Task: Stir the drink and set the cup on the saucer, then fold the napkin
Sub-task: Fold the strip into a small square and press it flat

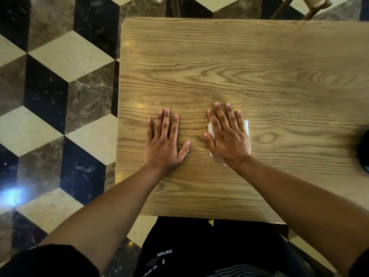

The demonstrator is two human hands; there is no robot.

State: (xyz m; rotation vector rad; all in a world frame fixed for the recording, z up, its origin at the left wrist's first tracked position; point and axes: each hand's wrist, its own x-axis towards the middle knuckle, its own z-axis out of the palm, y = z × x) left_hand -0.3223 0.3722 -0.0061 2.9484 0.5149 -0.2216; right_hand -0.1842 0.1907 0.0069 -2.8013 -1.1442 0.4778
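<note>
A small white folded napkin (246, 126) lies on the wooden table (219, 66), mostly hidden under my right hand (227, 134), which presses flat on it with straight fingers. Only the napkin's right edge and slivers by the thumb show. My left hand (164, 140) rests flat on the bare wood to the left, fingers straight, apart from the napkin. A dark round object (364, 150), cut off at the right edge of the view, sits on the table; I cannot tell whether it is the cup or saucer.
Chair frames (311, 5) stand beyond the table's far edge. The table's left edge borders a black, brown and cream patterned marble floor (60, 76). My dark-clothed lap (209, 246) is under the near edge.
</note>
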